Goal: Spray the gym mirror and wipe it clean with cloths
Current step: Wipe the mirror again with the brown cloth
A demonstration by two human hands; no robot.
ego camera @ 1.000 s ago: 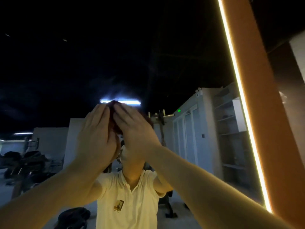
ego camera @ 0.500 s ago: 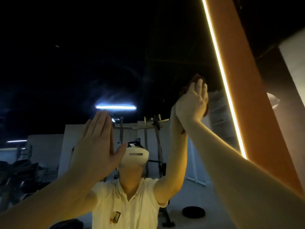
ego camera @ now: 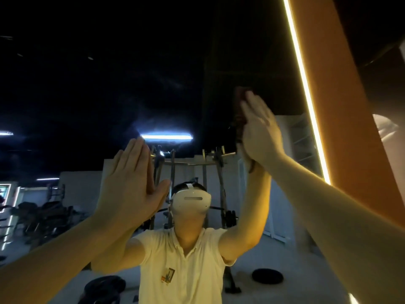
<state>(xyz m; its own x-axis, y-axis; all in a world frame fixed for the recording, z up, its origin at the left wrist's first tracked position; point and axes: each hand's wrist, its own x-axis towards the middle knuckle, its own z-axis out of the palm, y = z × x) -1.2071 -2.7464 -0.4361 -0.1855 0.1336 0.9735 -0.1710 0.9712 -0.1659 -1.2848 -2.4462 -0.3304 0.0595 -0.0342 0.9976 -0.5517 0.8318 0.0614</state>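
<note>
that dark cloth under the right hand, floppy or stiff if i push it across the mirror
Probably floppy: the cloth shows uneven edges past the flat right hand. It likely glides over the mirror while pressed, and would probably drop if the palm lifts, since no fingers curl round it.

I see a weight rack [ego camera: 192, 163]; ceiling lamp [ego camera: 166, 137] just above it, black plate [ego camera: 267, 276] lower right, orange column [ego camera: 350, 128] far right.
</note>
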